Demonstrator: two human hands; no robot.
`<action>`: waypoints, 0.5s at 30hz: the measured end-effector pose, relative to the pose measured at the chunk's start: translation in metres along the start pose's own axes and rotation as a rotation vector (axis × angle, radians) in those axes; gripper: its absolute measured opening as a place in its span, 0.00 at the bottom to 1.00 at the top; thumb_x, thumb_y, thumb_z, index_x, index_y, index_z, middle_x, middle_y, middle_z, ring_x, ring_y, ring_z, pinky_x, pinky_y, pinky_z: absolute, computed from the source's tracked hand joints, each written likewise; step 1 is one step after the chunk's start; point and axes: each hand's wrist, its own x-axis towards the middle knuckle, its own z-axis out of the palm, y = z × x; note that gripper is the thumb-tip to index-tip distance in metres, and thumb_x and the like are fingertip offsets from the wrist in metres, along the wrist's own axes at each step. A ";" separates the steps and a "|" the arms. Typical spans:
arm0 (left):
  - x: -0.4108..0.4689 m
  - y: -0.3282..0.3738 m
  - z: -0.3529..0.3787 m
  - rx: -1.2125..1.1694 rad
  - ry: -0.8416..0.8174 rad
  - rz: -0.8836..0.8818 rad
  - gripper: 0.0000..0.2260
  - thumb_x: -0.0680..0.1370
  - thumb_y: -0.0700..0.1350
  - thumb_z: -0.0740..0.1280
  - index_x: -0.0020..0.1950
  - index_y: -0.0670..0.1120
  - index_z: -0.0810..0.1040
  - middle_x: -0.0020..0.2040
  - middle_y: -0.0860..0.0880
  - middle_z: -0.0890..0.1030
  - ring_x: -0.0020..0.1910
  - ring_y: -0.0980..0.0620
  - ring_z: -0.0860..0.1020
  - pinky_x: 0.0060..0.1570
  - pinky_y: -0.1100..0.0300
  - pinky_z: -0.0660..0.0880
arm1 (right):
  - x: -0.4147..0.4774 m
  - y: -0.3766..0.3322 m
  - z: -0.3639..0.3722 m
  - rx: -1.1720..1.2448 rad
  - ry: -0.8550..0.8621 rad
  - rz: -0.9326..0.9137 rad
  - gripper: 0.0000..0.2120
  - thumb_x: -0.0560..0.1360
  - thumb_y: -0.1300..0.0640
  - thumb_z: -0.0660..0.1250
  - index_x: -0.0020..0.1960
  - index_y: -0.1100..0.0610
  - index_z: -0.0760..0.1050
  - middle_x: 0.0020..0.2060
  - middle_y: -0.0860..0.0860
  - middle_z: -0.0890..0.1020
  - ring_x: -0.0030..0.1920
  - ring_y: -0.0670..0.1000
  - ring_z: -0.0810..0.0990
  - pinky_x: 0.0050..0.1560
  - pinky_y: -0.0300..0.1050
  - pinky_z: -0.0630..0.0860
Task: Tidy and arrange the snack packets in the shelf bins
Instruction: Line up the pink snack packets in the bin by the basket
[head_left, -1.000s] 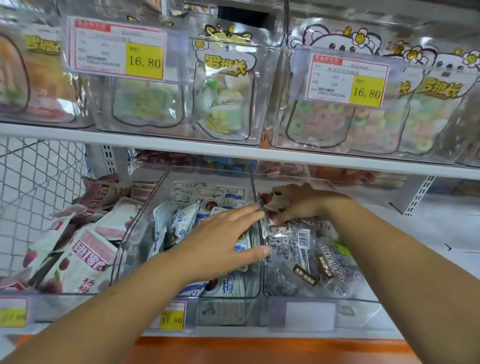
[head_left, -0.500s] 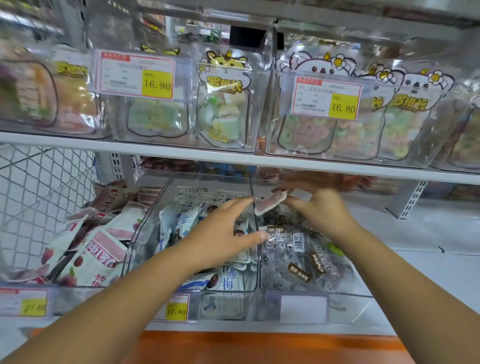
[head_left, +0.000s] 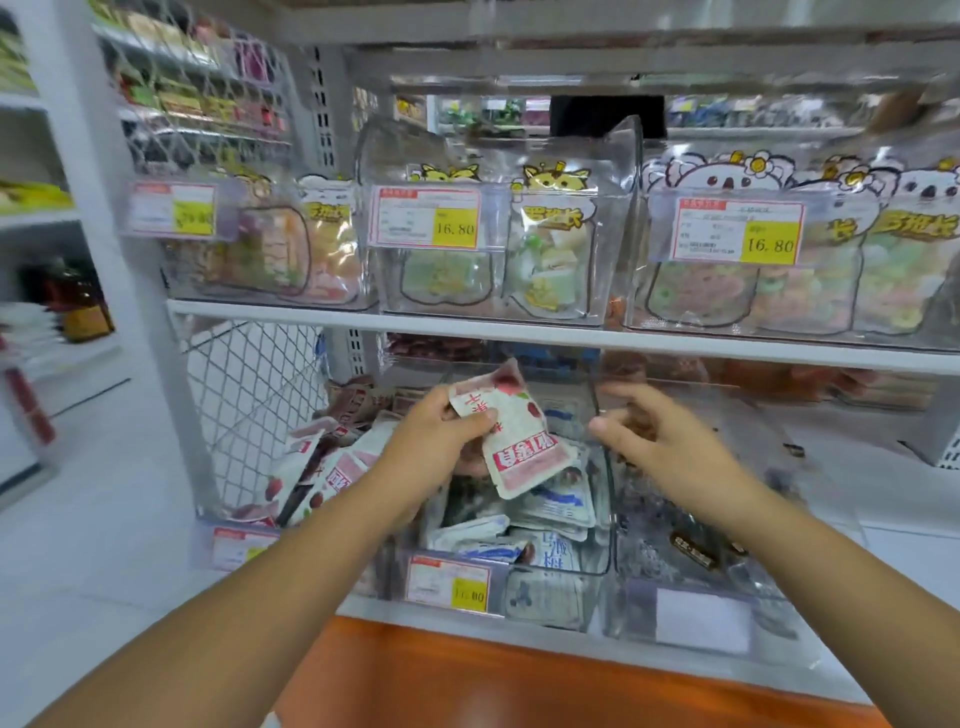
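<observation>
Pinching a red-and-white snack packet over the middle bin, the left hand risks dropping it among mismatched blue packets; the right hand hovers relaxed, empty.

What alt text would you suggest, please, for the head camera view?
A person's left hand grips a pink-and-white snack packet above the clear middle bin of blue-and-white packets, the right hand open beside it. Bagged sweets with price tags fill the shelf above.
</observation>
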 end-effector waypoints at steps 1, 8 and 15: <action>-0.001 0.002 -0.013 -0.004 0.081 0.000 0.09 0.78 0.38 0.67 0.58 0.46 0.75 0.47 0.46 0.82 0.38 0.52 0.83 0.31 0.58 0.80 | 0.000 0.000 0.001 -0.002 0.002 -0.005 0.18 0.75 0.50 0.68 0.64 0.50 0.72 0.43 0.45 0.83 0.46 0.48 0.81 0.47 0.42 0.78; 0.006 -0.022 -0.108 0.341 0.500 0.017 0.20 0.69 0.56 0.72 0.57 0.50 0.77 0.50 0.47 0.84 0.47 0.45 0.82 0.48 0.48 0.79 | 0.002 0.005 0.004 -0.103 0.003 -0.013 0.14 0.75 0.49 0.67 0.59 0.42 0.72 0.43 0.42 0.83 0.44 0.40 0.81 0.47 0.43 0.79; 0.011 -0.021 -0.066 1.066 0.402 0.425 0.22 0.76 0.47 0.69 0.68 0.44 0.72 0.68 0.44 0.71 0.68 0.44 0.65 0.68 0.51 0.62 | 0.012 0.018 -0.026 -0.305 0.106 0.058 0.09 0.80 0.56 0.63 0.59 0.50 0.77 0.48 0.47 0.82 0.46 0.49 0.79 0.41 0.41 0.71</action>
